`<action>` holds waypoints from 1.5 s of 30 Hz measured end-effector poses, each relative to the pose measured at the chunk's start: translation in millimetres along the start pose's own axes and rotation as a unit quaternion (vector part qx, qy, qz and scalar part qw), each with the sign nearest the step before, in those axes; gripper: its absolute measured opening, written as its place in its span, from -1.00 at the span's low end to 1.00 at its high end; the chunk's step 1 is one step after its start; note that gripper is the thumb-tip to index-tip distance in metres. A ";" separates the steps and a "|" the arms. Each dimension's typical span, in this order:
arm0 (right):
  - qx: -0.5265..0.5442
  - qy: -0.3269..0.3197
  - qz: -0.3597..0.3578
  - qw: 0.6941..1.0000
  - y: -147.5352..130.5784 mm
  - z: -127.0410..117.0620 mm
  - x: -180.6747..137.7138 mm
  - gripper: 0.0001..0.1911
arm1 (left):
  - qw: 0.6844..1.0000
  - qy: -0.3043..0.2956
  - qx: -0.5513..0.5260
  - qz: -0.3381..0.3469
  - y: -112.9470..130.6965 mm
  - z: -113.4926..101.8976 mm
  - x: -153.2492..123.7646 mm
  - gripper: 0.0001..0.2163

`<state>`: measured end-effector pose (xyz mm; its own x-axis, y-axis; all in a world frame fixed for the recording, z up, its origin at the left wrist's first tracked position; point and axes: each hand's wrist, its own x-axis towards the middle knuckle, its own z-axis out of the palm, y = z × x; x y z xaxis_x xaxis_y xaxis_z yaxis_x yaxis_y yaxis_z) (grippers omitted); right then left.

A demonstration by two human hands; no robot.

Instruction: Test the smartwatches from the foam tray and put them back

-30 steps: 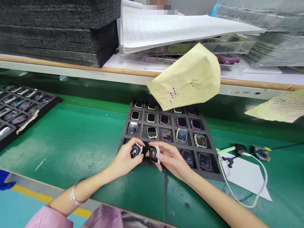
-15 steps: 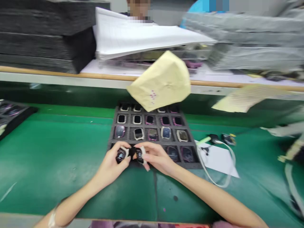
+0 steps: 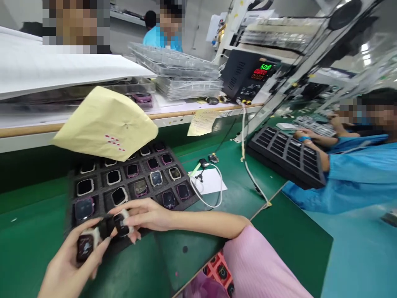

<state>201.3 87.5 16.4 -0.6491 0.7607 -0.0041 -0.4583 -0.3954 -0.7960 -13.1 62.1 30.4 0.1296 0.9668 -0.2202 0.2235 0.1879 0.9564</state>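
Note:
My left hand (image 3: 72,252) is closed round a smartwatch (image 3: 86,246) with a pale case and a dark screen that shows a light pattern. In my right hand (image 3: 149,215) is a second smartwatch (image 3: 122,223), also pale-cased, pinched between thumb and fingers. A dark piece lies between the two watches; whether it joins them I cannot tell. Both hands are over the front edge of a black foam tray (image 3: 101,203), whose compartments hold several watches with pale or purple cases. The tray's front left part is hidden behind my hands.
A yellow paper (image 3: 108,124) hangs from the shelf over the tray's back. To the right lie a white cable (image 3: 221,188) and a white sheet (image 3: 206,182). A power supply (image 3: 248,76) stands on the shelf. Farther right, a co-worker in blue sits by another black tray (image 3: 288,155).
The view has swung to the right, bringing the power supply and the co-worker into sight. Both hands still hold the two watches close together.

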 end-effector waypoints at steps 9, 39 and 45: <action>0.010 0.088 0.002 0.996 -11.9 3.1 -6.1 -0.56 | 0.946 -0.096 -0.302 -0.062 23.9 2.8 7.1 -0.58; -0.144 0.102 -0.026 0.984 -9.9 16.2 -3.6 -0.61 | 0.990 -0.124 -0.061 0.025 8.8 -9.8 8.3 -0.76; -0.148 0.102 0.001 0.984 -11.1 17.1 -2.6 -0.69 | 0.990 -0.135 -0.026 0.013 11.6 -10.2 7.5 -0.79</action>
<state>197.7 81.1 35.6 -0.5010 0.8593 -0.1026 -0.2413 -0.2526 -0.9370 -19.4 73.3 41.9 0.3900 0.8911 -0.2321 0.1685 0.1788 0.9694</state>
